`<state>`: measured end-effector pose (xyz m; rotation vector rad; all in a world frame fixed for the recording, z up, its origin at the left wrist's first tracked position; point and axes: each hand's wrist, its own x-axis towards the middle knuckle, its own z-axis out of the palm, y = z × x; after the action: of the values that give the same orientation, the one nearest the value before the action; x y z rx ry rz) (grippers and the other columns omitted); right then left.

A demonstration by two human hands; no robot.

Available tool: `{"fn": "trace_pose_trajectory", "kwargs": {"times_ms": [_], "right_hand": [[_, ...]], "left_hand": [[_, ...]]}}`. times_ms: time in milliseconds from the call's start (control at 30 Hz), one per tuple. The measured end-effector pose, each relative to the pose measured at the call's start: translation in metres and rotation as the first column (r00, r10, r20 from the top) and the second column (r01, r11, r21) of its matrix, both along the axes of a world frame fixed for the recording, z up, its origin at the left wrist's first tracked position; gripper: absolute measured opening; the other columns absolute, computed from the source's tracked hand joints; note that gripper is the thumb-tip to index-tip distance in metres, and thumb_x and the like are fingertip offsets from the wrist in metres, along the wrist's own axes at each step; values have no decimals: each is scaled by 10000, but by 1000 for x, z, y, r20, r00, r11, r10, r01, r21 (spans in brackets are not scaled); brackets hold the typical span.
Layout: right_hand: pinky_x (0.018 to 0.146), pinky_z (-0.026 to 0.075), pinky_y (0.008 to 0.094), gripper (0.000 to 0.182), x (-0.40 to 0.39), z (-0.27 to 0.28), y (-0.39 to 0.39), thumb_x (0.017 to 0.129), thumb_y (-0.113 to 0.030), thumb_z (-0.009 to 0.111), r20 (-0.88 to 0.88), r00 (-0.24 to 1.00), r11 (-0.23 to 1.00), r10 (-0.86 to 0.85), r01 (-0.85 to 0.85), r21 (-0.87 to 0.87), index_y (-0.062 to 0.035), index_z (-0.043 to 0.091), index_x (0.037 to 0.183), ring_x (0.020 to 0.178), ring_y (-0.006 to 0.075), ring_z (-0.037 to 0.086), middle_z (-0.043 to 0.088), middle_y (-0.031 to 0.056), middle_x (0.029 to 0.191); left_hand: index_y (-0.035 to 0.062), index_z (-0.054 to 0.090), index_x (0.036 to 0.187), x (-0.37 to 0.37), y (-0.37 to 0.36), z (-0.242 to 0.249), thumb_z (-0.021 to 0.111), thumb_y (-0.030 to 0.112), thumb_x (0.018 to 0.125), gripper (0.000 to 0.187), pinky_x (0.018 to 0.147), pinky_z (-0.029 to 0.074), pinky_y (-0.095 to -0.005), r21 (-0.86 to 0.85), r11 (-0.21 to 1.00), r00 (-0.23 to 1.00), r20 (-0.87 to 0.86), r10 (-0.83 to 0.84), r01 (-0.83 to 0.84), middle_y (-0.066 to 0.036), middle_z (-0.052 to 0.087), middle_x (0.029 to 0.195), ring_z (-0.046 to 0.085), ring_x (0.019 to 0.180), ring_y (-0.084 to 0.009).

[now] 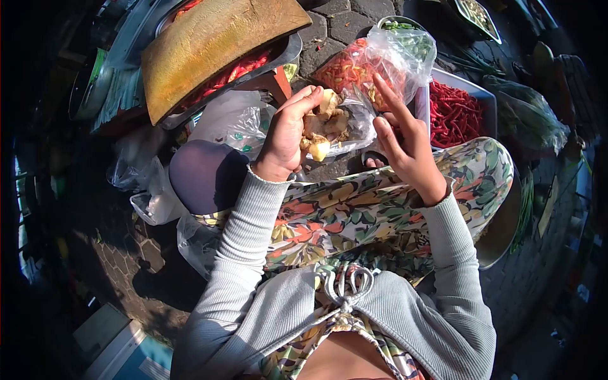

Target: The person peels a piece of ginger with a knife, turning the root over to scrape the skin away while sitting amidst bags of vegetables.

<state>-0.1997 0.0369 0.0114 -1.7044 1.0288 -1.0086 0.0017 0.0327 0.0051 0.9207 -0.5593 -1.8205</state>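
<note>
My left hand is wrapped round a knobbly ginger root with pale yellow ends at its top and bottom. The hand's palm side and the far fingers are partly hidden behind the root. To the right, my right hand is raised with the index finger and thumb stretched apart. Nothing shows between them; its other fingers are partly hidden. Just behind the ginger and between both hands lies a clear plastic bag.
A wooden board rests over a dark tub of red chillies at the upper left. Beyond my hands is a bag of cut red chillies. On the right stand a white basket of red chillies and bagged greens.
</note>
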Motion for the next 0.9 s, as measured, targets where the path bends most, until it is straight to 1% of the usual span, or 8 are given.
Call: {"fn": "trace_pose_trajectory", "kwargs": {"times_ms": [167,267,300,433,533,767,833,900], "right_hand": [[473,331,275,562,-3,3,1,886,-154,557,-78,984,985,161,-155,78,-120,353,1408,438,129,346,366,75,496],[460,343,296,577,-2,1,3,875,-162,569,-174,971,986,162,-167,-12,-129,355,1410,401,162,378,360,71,473],[453,354,304,588,-3,-1,2,867,-168,577,-178,972,988,156,-157,7,-134,355,1410,382,193,399,368,72,459],[447,348,299,586,-5,2,1,866,-165,577,-126,979,987,162,-159,33,-133,357,1409,380,194,388,373,73,462],[446,365,311,592,-6,1,1,861,-155,577,-149,975,986,164,-166,-1,-150,358,1410,379,203,409,392,80,463],[434,396,334,593,-2,-1,2,824,-101,595,-223,972,979,78,-117,-169,-182,413,1383,385,209,465,452,87,477],[431,394,332,594,-2,-2,2,819,-95,599,-213,974,975,80,-120,-185,-182,421,1378,384,208,466,459,86,480],[433,391,326,608,-2,-3,1,814,-85,598,-190,978,973,90,-127,-191,-191,415,1384,386,204,465,463,82,484]], "left_hand": [[76,545,1025,-4,1,5,447,260,962,219,616,531,-284,10,1000,1000,3,1,-1,-38,629,895,636,726,-135],[75,549,1020,-6,1,13,465,264,957,216,578,520,-249,17,1000,998,61,-16,15,-31,630,879,630,689,-113],[76,549,1021,-6,1,15,475,268,954,217,557,511,-232,15,999,996,85,-36,35,-25,631,861,626,664,-102],[84,546,1012,-5,0,13,500,272,945,205,509,487,-202,4,997,988,134,-74,74,-7,633,810,606,592,-76],[92,541,997,-10,1,15,518,268,936,187,484,475,-202,13,1000,995,99,-7,5,0,626,798,596,576,-71],[96,530,1003,-8,4,14,539,271,924,192,443,461,-211,-23,999,989,146,-22,26,-8,613,820,591,565,-82],[97,516,894,-11,6,20,499,248,948,161,468,442,-213,37,998,997,53,-51,49,-16,589,747,580,564,-86],[99,507,890,-14,7,23,488,252,952,167,464,437,-213,45,998,998,57,-39,37,-19,593,746,579,561,-87]]}}
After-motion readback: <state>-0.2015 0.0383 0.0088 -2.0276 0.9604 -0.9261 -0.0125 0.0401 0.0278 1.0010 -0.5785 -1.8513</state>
